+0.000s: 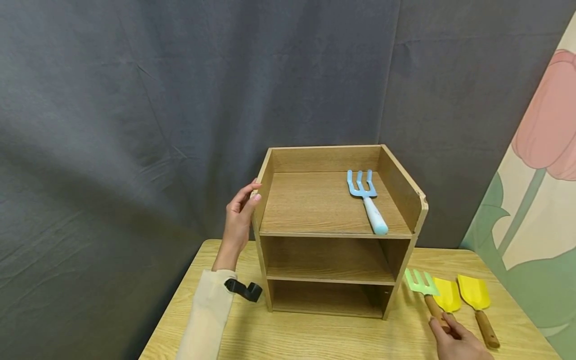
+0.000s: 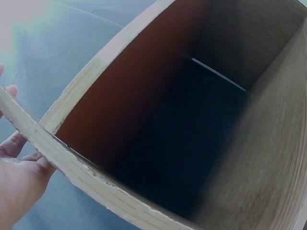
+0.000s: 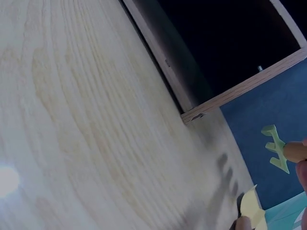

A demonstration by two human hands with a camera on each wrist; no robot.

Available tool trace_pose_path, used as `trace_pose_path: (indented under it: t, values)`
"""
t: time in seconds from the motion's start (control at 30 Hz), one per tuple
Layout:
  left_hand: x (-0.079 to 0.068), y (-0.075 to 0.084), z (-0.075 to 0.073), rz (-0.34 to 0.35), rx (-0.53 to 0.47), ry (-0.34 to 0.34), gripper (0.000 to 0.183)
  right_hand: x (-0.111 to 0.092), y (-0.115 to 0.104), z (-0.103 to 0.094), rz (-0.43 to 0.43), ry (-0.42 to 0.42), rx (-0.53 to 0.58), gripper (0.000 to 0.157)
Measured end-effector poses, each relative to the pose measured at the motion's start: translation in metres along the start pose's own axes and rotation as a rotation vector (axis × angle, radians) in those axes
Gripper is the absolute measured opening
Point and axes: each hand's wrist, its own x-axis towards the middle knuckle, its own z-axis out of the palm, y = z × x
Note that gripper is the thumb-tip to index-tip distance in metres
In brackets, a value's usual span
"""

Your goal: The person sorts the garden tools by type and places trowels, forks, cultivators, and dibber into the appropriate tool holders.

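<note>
My right hand (image 1: 459,342) grips the wooden handle of a green hand fork (image 1: 422,284), whose tines point away from me; in the right wrist view the fork (image 3: 277,149) is held above the table, over its shadow. Two yellow shovels with wooden handles lie by it: one (image 1: 448,295) partly hidden behind the fork and hand, the other (image 1: 474,292) further right. My left hand (image 1: 238,220) holds the upper left side panel of a small wooden shelf (image 1: 315,205), fingertips at its edge. On the shelf's top board lies a blue hand fork (image 1: 373,215).
Below the top board the shelf has two open compartments, the upper one (image 1: 328,257) above the lower one (image 1: 324,299). It stands on a light wooden table (image 1: 315,340). A dark grey curtain (image 1: 180,100) hangs behind, and a tulip-painted wall (image 1: 535,200) borders the right side.
</note>
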Motion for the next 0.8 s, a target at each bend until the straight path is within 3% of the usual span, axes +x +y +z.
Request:
trace_pose_path:
  t: [0.03, 0.13, 0.2, 0.33, 0.43, 0.63, 0.8]
  values:
    - [0.0, 0.0, 0.0, 0.001, -0.001, -0.001, 0.036, -0.004, -0.002, 0.005, 0.002, 0.13, 0.012, 0.06]
    - [0.001, -0.001, 0.0, 0.012, -0.015, -0.006, 0.034, -0.013, -0.008, 0.011, -0.03, 0.331, 0.024, 0.054]
    - [0.001, -0.001, 0.0, 0.02, -0.027, -0.009, 0.032, -0.016, -0.012, 0.011, -0.049, 0.406, 0.027, 0.05]
    - [0.001, -0.002, 0.001, 0.021, -0.039, -0.009, 0.03, -0.019, -0.02, 0.001, 0.024, 0.276, 0.064, 0.065]
    - [0.001, -0.002, 0.002, 0.02, -0.038, -0.008, 0.031, -0.021, -0.025, -0.005, 0.053, 0.233, 0.081, 0.07]
    - [0.002, -0.002, 0.002, 0.029, -0.044, -0.01, 0.037, -0.028, -0.032, -0.008, -0.042, 0.322, 0.099, 0.058]
    - [0.003, -0.003, 0.002, 0.033, -0.049, -0.003, 0.036, -0.035, -0.041, -0.008, -0.201, 0.469, 0.087, 0.043]
